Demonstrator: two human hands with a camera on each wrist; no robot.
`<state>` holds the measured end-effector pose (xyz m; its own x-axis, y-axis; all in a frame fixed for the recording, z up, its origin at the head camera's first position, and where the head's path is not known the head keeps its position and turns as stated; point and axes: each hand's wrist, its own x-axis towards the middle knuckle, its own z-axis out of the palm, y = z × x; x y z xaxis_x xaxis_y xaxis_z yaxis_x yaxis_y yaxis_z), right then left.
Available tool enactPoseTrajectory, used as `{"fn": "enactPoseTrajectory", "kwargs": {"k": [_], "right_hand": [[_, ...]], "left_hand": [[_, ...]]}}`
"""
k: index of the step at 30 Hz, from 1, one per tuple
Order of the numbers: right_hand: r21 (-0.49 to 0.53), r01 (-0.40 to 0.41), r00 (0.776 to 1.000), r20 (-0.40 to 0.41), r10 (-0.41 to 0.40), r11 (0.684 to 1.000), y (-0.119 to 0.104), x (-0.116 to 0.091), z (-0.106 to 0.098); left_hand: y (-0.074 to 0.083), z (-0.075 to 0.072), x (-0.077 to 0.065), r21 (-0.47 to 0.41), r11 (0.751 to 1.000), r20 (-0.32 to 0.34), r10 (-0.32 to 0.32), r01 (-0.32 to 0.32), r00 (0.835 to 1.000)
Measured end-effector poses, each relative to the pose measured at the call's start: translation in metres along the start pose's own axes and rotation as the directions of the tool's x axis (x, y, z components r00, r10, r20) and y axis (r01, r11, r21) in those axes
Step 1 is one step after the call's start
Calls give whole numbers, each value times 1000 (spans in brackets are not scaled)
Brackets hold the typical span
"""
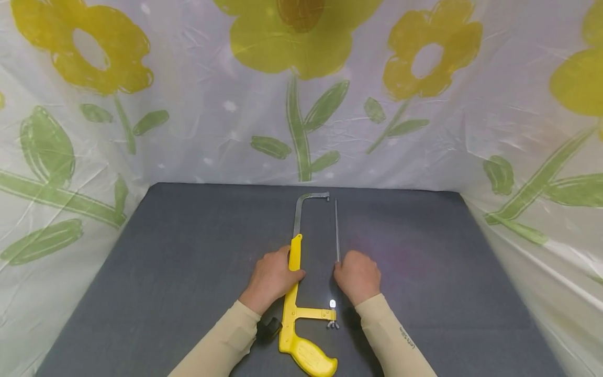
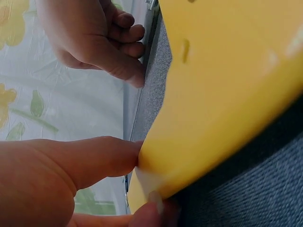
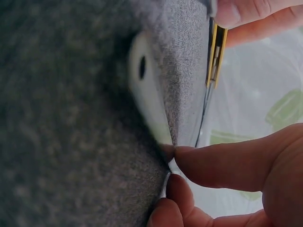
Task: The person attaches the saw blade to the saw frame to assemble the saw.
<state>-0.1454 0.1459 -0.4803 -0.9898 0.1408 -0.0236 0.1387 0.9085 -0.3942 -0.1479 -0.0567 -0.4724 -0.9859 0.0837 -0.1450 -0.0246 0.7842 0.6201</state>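
A yellow hacksaw frame [image 1: 292, 293] with a bare metal front arm [image 1: 298, 214] lies lengthwise on the dark table. My left hand [image 1: 272, 277] grips its yellow bar, thumb over the top; the left wrist view shows thumb and fingertips at the edge of the yellow bar [image 2: 213, 104]. Right of the frame, and apart from it, is a thin hacksaw blade [image 1: 337, 230]. My right hand [image 1: 359, 276] pinches the blade near its close end. In the right wrist view, that blade end [image 3: 147, 90] with its hole sticks out past thumb and fingertips.
The saw's handle [image 1: 313, 357] points toward me. A wing nut [image 1: 333, 324] and a metal blade holder [image 1: 332, 303] sit on the frame's rear arm. Beyond the dark table [image 1: 188, 235] hangs a flower-printed sheet [image 1: 198, 131], also along both sides.
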Motion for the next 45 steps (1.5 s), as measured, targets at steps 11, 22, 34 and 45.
{"fn": "enactPoseTrajectory", "kwargs": {"k": [11, 22, 34, 45], "right_hand": [[86, -40, 999, 29, 38, 996, -5, 0, -6], [125, -14, 999, 30, 10, 992, -5, -1, -5], [210, -66, 993, 109, 44, 975, 4, 10, -6], [259, -94, 978, 206, 41, 961, 12, 13, -16]], "left_hand": [[2, -2, 1, -11, 1000, 5, -1, 1, 1000], [-3, 0, -2, 2, 1000, -4, -5, 5, 1000], [-1, 0, -2, 14, 999, 4, -33, 33, 999], [0, 2, -1, 29, 999, 9, -35, 35, 999]]}}
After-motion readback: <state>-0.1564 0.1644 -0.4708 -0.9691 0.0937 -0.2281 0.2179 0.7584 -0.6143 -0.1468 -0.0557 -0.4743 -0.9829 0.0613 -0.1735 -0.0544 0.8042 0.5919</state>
